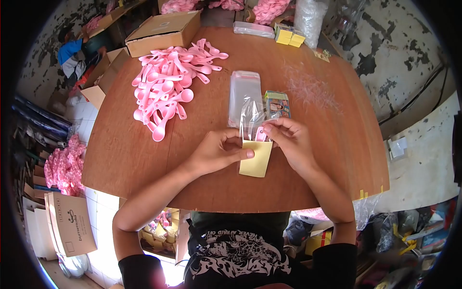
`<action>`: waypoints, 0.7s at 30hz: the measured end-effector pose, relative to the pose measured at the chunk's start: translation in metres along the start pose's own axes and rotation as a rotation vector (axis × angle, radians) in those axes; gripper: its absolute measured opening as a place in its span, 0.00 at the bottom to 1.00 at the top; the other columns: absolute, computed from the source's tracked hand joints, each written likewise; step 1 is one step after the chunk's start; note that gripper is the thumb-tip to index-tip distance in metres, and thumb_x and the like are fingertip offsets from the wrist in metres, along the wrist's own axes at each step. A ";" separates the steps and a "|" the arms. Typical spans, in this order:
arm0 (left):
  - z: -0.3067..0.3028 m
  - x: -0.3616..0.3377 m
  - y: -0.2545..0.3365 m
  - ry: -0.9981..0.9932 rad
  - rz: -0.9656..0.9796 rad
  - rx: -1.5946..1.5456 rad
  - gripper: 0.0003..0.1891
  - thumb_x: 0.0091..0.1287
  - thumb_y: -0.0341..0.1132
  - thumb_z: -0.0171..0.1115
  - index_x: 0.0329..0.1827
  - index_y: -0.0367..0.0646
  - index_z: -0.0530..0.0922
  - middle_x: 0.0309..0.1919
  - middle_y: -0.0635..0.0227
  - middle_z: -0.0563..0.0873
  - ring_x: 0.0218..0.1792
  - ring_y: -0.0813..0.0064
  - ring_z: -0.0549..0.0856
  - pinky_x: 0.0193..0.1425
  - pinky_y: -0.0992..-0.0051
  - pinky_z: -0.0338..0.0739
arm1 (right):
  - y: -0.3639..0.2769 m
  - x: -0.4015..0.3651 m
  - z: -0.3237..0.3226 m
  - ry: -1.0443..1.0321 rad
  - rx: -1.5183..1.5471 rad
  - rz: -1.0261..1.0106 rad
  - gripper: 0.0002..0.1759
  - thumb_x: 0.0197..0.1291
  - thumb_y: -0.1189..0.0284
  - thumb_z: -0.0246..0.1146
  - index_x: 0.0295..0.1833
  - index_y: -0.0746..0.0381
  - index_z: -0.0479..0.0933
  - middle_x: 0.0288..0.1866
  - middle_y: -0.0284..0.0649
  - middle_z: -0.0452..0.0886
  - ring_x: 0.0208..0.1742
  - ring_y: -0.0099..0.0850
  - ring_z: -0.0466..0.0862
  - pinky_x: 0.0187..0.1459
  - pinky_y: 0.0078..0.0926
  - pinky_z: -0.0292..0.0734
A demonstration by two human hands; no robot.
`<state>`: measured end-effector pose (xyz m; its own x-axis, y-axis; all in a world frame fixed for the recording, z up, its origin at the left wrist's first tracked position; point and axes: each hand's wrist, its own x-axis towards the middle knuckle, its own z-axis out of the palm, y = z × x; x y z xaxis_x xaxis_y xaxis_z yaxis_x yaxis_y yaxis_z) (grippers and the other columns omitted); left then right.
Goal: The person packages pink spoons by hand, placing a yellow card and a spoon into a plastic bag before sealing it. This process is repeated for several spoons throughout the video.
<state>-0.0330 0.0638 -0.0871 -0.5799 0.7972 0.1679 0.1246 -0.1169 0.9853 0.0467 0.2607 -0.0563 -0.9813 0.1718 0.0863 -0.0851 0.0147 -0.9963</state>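
Note:
My left hand [222,152] grips a clear plastic bag [251,115] with a yellow card [256,161] in it, its thumb pressed on the card. Above the card's top edge shows the end of a pink spoon [261,134]; the rest of it is hidden. The fingers of my right hand [290,141] pinch at that spoon end and the bag beside it. Just beyond lie a stack of clear bags [244,89] and a stack of printed cards [277,103]. A heap of pink spoons [166,86] covers the table's left side.
On the wooden table [130,168], a cardboard box [163,31] stands at the back left. Packs of clear bags [253,29] and yellow cards [289,35] lie at the back, thin plastic strips [313,89] at right. Another person [72,55] sits at far left.

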 end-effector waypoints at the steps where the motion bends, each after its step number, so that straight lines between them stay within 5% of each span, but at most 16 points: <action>1: -0.001 0.000 0.001 -0.001 -0.002 0.000 0.17 0.65 0.34 0.69 0.53 0.35 0.81 0.43 0.63 0.87 0.43 0.79 0.85 0.41 0.77 0.83 | 0.000 -0.001 0.000 0.001 0.002 0.001 0.10 0.66 0.71 0.65 0.46 0.68 0.81 0.39 0.36 0.85 0.38 0.19 0.83 0.37 0.18 0.78; 3: -0.005 0.003 0.005 0.110 -0.113 -0.247 0.17 0.67 0.35 0.67 0.54 0.34 0.79 0.45 0.63 0.86 0.44 0.77 0.86 0.43 0.75 0.85 | 0.001 -0.002 0.002 -0.059 -0.016 0.036 0.11 0.66 0.71 0.65 0.47 0.68 0.81 0.40 0.37 0.85 0.39 0.20 0.84 0.38 0.18 0.80; 21: -0.026 0.005 -0.007 0.188 0.010 -0.094 0.12 0.67 0.31 0.66 0.50 0.34 0.83 0.37 0.62 0.88 0.33 0.80 0.86 0.38 0.80 0.84 | 0.020 0.010 -0.012 -0.172 -0.037 -0.116 0.10 0.66 0.77 0.62 0.49 0.71 0.81 0.43 0.45 0.85 0.42 0.30 0.86 0.38 0.27 0.88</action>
<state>-0.0578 0.0536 -0.0926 -0.7205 0.6718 0.1720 0.0603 -0.1865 0.9806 0.0376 0.2747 -0.0749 -0.9806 -0.0035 0.1960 -0.1958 0.0612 -0.9787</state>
